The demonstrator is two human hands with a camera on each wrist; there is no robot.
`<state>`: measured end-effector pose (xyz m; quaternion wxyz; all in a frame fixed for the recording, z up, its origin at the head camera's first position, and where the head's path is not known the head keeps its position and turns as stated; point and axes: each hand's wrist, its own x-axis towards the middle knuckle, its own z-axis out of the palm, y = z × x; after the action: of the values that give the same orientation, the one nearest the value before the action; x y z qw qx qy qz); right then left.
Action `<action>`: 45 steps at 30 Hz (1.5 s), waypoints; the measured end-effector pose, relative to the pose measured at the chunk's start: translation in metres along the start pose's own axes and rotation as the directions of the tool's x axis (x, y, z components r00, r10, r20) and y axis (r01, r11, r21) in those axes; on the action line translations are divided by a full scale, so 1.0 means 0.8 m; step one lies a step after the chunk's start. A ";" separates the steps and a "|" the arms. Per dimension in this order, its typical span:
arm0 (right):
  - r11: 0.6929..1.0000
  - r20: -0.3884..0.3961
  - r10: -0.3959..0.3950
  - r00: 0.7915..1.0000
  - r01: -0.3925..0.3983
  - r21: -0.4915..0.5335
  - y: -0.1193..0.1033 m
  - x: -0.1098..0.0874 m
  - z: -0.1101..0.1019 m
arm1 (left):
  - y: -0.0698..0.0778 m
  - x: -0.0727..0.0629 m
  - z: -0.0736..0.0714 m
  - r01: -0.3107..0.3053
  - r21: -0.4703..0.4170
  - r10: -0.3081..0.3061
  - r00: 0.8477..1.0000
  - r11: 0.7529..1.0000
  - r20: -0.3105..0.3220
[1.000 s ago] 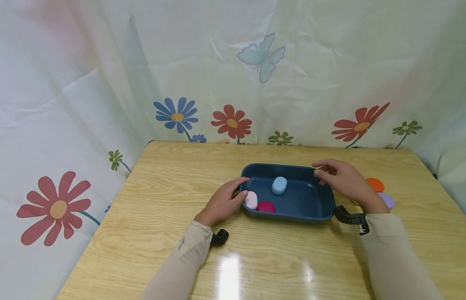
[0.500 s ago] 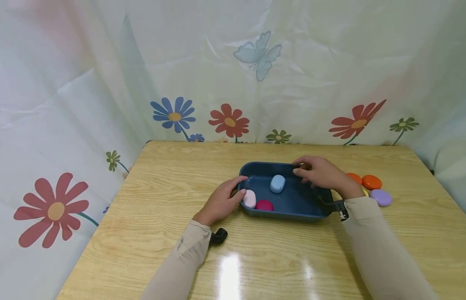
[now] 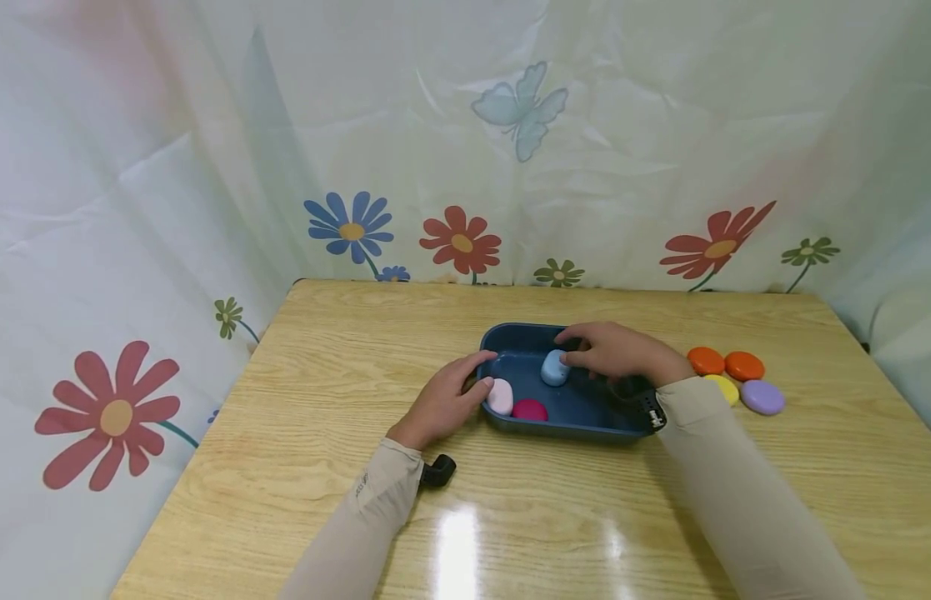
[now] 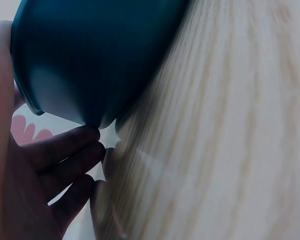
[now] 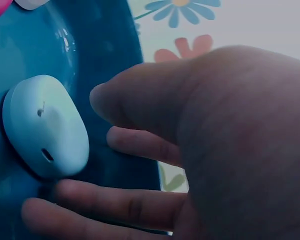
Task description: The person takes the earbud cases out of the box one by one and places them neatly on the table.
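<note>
From here I see the light-blue case [image 3: 553, 372] inside the navy tray [image 3: 585, 406], my right hand [image 3: 618, 350] loose beside it, grasping nothing. My left hand [image 3: 441, 406] holds the tray's end, near a pale piece [image 3: 500, 398] and magenta piece [image 3: 530, 410]. Orange discs [image 3: 745, 366], yellow disc [image 3: 723, 389], purple disc [image 3: 763, 397] lie rightward.

The head view looks forward and down over the table [image 3: 345, 367] from well back, taking in the whole tray [image 3: 585, 431], the left hand [image 3: 442, 404], the right hand [image 3: 615, 350] and the curtain [image 3: 623, 125] behind. The left wrist view, turned sideways, lies low and close beside the left hand, facing the tray's outer wall along the table. The right wrist view, also sideways, looks from very near past the right hand into the tray. It shares the blue piece [image 3: 554, 368] with the head view; all three share the tray and curtain.
</note>
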<state>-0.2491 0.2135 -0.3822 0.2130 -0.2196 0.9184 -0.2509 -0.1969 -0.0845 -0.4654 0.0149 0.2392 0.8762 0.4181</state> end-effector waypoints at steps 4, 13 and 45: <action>0.998 0.023 -0.012 1.000 0.014 -0.063 -0.003 0.012 0.003 | 0.000 0.000 0.000 0.002 0.001 -0.002 1.000 1.000 -0.001; 0.991 0.020 -0.050 0.999 0.053 -0.123 -0.012 0.019 0.011 | 0.000 0.000 -0.001 -0.007 0.001 0.007 1.000 1.000 -0.002; 0.971 0.075 0.023 0.997 -0.005 -0.241 -0.031 0.029 0.029 | -0.002 0.002 -0.001 0.015 -0.004 -0.015 1.000 1.000 0.005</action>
<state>-0.2491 0.1737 -0.3932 0.2219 -0.2468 0.9347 -0.1275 -0.1993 -0.0853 -0.4661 0.0206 0.2334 0.8772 0.4191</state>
